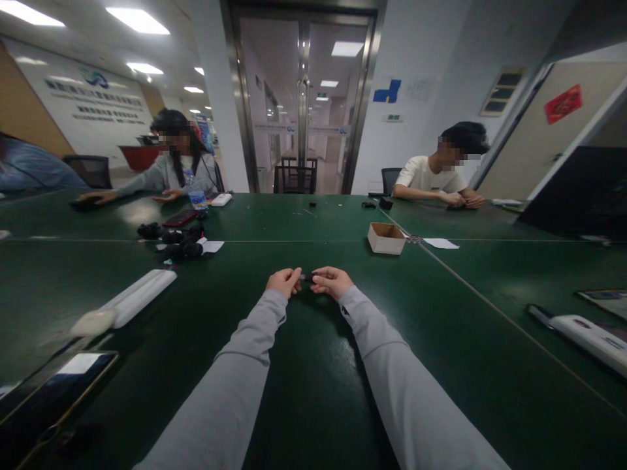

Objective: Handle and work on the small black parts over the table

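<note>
Both my arms stretch forward over the dark green table (313,365). Between my hands is a small dark piece (307,278), too small to name, with a lighter bit at its left end. My left hand (284,282) pinches the left end between thumb and fingers. At the other end, the fingers of my right hand (334,282) are closed on the same piece. It is held just above or at the tabletop; I cannot tell which. My fingers hide parts of it.
A small open cardboard box (386,239) stands ahead to the right. Black objects (181,243) lie in a cluster at left, near a water bottle (197,194). A phone (53,405) and a white power strip (137,297) lie nearer left. Several people sit across the table.
</note>
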A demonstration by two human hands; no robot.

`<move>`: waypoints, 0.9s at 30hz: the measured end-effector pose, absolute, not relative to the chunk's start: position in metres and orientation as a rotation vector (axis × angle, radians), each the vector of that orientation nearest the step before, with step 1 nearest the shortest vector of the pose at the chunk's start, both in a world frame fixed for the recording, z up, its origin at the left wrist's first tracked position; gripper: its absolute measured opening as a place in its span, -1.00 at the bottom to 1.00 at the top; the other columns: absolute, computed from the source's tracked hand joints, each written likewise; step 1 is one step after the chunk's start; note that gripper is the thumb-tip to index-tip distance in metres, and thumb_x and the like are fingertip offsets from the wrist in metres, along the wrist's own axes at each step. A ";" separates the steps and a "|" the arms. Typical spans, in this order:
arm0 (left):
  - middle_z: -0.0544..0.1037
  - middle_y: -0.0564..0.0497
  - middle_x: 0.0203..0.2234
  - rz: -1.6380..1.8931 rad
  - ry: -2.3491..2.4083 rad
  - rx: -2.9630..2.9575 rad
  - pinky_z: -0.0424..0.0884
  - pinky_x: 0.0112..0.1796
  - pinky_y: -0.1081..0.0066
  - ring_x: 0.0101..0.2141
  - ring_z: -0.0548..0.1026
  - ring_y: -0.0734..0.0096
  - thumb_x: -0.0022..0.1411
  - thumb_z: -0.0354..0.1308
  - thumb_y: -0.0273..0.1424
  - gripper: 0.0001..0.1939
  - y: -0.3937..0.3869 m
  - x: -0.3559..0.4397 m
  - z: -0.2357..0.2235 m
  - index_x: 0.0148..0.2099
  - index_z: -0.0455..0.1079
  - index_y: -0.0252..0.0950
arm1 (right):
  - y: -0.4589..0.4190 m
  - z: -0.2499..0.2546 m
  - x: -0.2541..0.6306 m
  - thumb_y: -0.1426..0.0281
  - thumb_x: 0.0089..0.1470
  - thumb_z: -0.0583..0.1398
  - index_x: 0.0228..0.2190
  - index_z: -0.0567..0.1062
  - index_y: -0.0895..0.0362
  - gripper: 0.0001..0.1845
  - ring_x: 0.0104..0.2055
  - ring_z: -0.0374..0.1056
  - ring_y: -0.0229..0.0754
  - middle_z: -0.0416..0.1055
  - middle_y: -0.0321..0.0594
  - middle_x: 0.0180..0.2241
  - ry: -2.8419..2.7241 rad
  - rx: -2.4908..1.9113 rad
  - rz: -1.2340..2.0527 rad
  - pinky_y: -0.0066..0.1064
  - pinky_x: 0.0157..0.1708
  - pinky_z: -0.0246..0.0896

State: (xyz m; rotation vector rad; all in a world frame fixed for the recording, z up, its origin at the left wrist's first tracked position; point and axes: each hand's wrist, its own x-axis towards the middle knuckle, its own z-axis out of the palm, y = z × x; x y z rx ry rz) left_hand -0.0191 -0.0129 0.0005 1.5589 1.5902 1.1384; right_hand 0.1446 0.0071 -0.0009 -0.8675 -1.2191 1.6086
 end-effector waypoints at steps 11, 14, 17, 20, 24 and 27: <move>0.44 0.02 -0.49 1.390 1.241 1.545 0.37 -0.56 0.52 -0.44 0.41 0.44 -0.05 0.12 -0.21 -0.73 -0.009 -0.021 -0.007 -0.37 0.30 -0.31 | 0.004 0.006 0.143 0.54 -0.22 0.32 -0.43 0.40 0.27 -0.77 -0.61 0.37 -0.26 0.42 -0.19 -0.61 -1.125 -0.938 1.597 -0.52 -0.61 0.36; 0.45 -0.01 -0.45 1.427 1.187 1.603 0.40 -0.47 0.48 -0.42 0.42 0.44 -0.03 0.14 -0.27 -0.74 -0.010 -0.021 -0.004 -0.31 0.31 -0.32 | 0.004 0.007 0.143 0.55 -0.20 0.31 -0.43 0.39 0.27 -0.77 -0.60 0.38 -0.24 0.41 -0.19 -0.62 -1.112 -0.954 1.609 -0.49 -0.60 0.38; 0.48 -0.04 -0.40 1.433 1.167 1.693 0.39 -0.32 0.44 -0.37 0.44 0.44 0.01 0.11 -0.32 -0.79 -0.012 -0.020 0.000 -0.29 0.36 -0.33 | 0.003 0.008 0.143 0.53 -0.17 0.30 -0.45 0.38 0.27 -0.80 -0.60 0.39 -0.23 0.41 -0.19 -0.62 -1.100 -0.976 1.618 -0.48 -0.58 0.39; 0.50 -0.04 -0.43 1.394 1.187 1.676 0.38 -0.35 0.45 -0.41 0.44 0.44 0.01 0.12 -0.29 -0.77 -0.012 -0.021 -0.001 -0.31 0.40 -0.34 | 0.003 0.007 0.143 0.50 -0.16 0.30 -0.48 0.38 0.27 -0.81 -0.59 0.39 -0.22 0.40 -0.19 -0.64 -1.098 -0.976 1.625 -0.48 -0.57 0.40; 0.49 -0.02 -0.55 1.374 1.271 1.566 0.35 -0.49 0.48 -0.56 0.40 0.49 0.00 0.11 -0.21 -0.70 -0.007 -0.022 -0.008 -0.34 0.40 -0.36 | 0.004 0.004 0.143 0.46 -0.30 0.37 -0.46 0.39 0.28 -0.68 -0.59 0.40 -0.19 0.41 -0.18 -0.64 -1.140 -0.934 1.625 -0.45 -0.57 0.40; 0.46 0.02 -0.63 1.342 1.310 1.521 0.32 -0.54 0.49 -0.63 0.35 0.53 -0.02 0.11 -0.15 -0.67 -0.004 -0.024 -0.011 -0.40 0.39 -0.36 | 0.005 0.001 0.143 0.42 -0.43 0.41 -0.43 0.40 0.27 -0.56 -0.58 0.40 -0.17 0.40 -0.22 -0.62 -1.182 -0.877 1.604 -0.41 -0.55 0.40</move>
